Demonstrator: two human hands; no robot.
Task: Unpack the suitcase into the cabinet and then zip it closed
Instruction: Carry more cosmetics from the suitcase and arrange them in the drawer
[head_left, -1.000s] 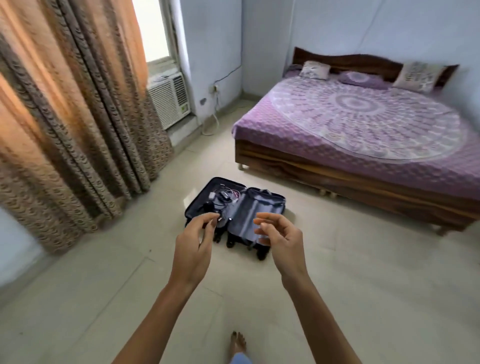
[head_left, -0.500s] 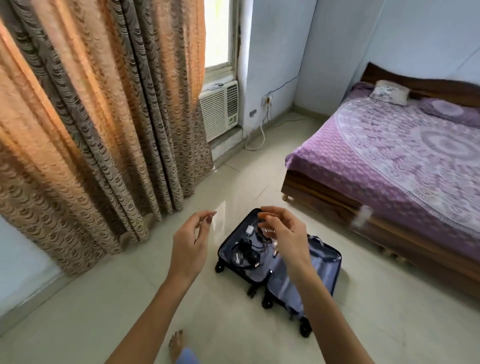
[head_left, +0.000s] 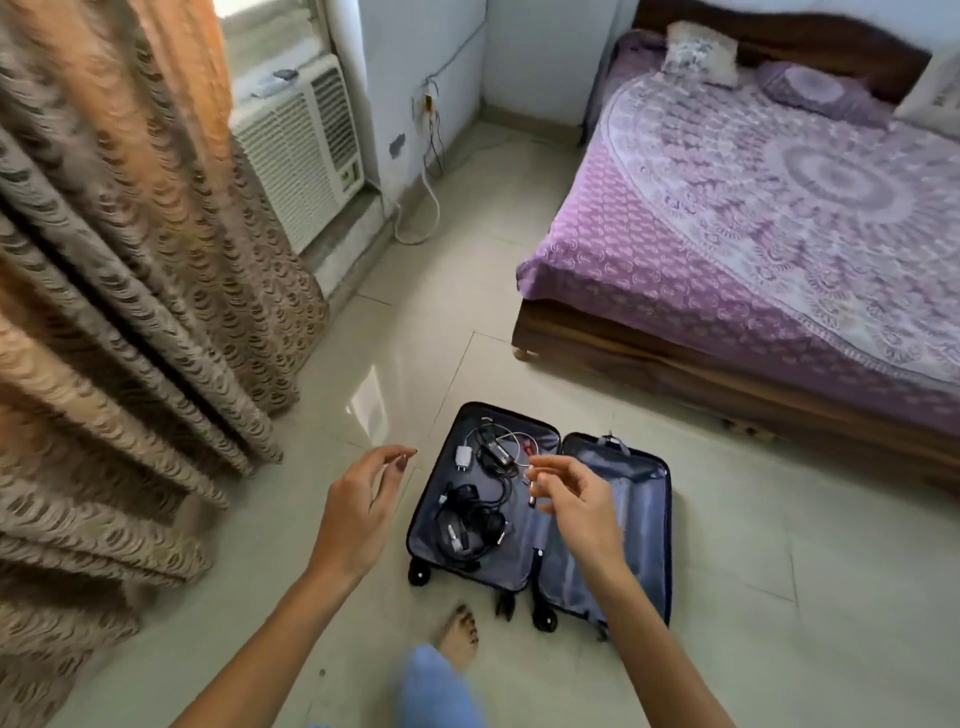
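A small dark suitcase (head_left: 644, 525) lies open on the tiled floor, wheels toward me. Its left half holds a white charger (head_left: 463, 457), a black adapter with cables (head_left: 498, 451) and black headphones with a cord (head_left: 475, 525). The right half shows only bluish lining. My left hand (head_left: 358, 512) hovers left of the case, fingers loosely curved, holding nothing. My right hand (head_left: 576, 501) hangs above the middle of the case, fingers loosely curled and empty. No cabinet is in view.
A wooden bed with a purple cover (head_left: 753, 223) stands at the right. Brown patterned curtains (head_left: 130, 291) hang at the left, with a white window air conditioner (head_left: 298, 150) and a wall cord (head_left: 423, 208) behind. My bare foot (head_left: 460, 631) is just before the case.
I have walked up to the suitcase, which now lies close below my hands. Both hands stayed raised and empty; the view tilted further down.
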